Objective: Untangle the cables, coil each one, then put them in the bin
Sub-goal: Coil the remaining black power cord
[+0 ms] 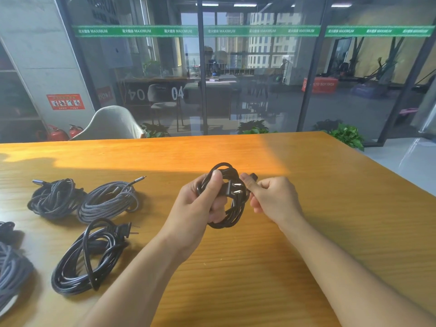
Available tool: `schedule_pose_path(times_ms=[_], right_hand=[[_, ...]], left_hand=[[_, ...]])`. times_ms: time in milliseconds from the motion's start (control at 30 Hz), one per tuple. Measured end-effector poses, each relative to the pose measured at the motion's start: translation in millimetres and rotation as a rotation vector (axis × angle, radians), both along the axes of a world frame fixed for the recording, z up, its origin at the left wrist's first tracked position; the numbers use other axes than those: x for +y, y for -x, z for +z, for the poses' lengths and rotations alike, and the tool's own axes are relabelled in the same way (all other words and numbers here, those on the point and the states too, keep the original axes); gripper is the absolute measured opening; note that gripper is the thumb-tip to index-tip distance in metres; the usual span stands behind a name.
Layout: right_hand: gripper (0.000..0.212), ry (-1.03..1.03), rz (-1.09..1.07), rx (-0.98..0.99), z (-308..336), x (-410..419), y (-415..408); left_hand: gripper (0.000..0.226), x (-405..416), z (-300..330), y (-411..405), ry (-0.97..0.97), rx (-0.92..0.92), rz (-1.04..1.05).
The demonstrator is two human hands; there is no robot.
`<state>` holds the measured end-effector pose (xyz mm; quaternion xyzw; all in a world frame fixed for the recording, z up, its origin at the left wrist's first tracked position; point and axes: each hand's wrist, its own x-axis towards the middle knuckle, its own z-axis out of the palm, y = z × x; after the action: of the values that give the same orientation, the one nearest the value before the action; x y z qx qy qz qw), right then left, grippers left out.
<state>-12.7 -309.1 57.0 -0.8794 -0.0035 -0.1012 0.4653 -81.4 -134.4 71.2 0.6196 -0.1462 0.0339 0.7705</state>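
wooden table (259, 267), glass wall (259, 79); plants (348, 135), seemingly

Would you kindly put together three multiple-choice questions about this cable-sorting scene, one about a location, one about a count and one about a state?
1. Where is the black power cable with the three-pin plug?
A. Held in both hands above the table
B. Lying beside the grey braided coil
C. Draped over the white chair

2. How many red fire extinguishers stand on the floor at far left?
A. None
B. Two
C. Four

3. What state is the held cable in?
A. Stretched out straight
B. Cut into pieces
C. Gathered into a small coil

Answers:
1. A, since the left hand grips the black power cable and the right hand pinches it near the plug, above the wooden table.
2. B, as two fire extinguishers show beside the white chair.
3. C, because its loops hang bundled between the hands.
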Motion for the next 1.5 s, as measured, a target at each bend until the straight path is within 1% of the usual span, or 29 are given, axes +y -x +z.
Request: schedule_pose_path(times_ms=[200, 267, 367, 400, 467, 533, 600, 733, 800, 867, 967, 1033, 1133, 1267, 1300, 1367, 1433, 1500], right_hand=[[0.064, 0.105, -0.013, -0.088, -2, 7, 0], [0.06, 0.107, -0.013, -0.103, -3, 6, -2], [0.054, 0.022, 0.02, -0.119, -6, 6, -4], [0.052, -0.026, 0.061, -0.129, -7, 7, -5], [0.044, -0.187, 0.21, -0.121, -10, 9, -6], [0.033, -0.347, 0.401, -0.012, -9, 11, -4], [0.027, -0.417, 0.549, 0.145, -7, 10, -4], [0.028, -0.541, 0.699, 0.383, -2, 3, -5], [0.028, -0.585, 0.72, 0.447, 1, 2, -3], [0.027, -0.601, 0.743, 0.485, 4, 4, 0], [0.027, -0.555, 0.787, 0.497, 10, 6, 5], [0.027, -0.535, 0.786, 0.492, 13, 4, 8], [0.025, -0.505, 0.776, 0.49, 15, 0, 10], [0.026, -0.496, 0.778, 0.494, 18, -5, 13], [0.027, -0.497, 0.792, 0.495, 19, -6, 13], [0.028, -0.503, 0.811, 0.49, 22, -6, 16], [0.033, -0.525, 0.783, 0.46, 22, -3, 18], [0.04, -0.561, 0.745, 0.426, 22, 0, 18]], left_hand=[[0.04, -5, 1, 3, -0.02, 0.012, -0.007], [0.044, -5, 1, 2, -0.023, 0.01, -0.013], [0.044, -5, 1, 2, -0.035, 0.0, -0.024], [0.042, -6, 1, 2, -0.045, -0.005, -0.027], [0.041, -6, 1, 1, -0.052, -0.001, -0.027], [0.043, -3, 1, 1, -0.043, 0.014, -0.016], [0.046, 0, 2, 1, -0.049, 0.022, 0.002], [0.047, -2, 7, 4, -0.068, 0.058, 0.029], [0.046, -1, 11, 3, -0.077, 0.099, 0.116], [0.048, 5, 14, 1, -0.132, 0.115, 0.277], [0.05, 10, 13, 1, -0.293, 0.045, 0.499], [0.052, 10, 10, 0, -0.395, -0.009, 0.592], [0.053, 9, 7, -3, -0.4, 0.007, 0.594], [0.056, 3, 4, 0, -0.258, 0.083, 0.417], [0.054, 2, 3, 0, -0.232, 0.089, 0.383], [0.042, 1, 3, -1, -0.196, 0.085, 0.367], [0.032, 0, 2, -4, -0.182, 0.07, 0.413], [0.027, 1, 0, -6, -0.18, 0.048, 0.473]])
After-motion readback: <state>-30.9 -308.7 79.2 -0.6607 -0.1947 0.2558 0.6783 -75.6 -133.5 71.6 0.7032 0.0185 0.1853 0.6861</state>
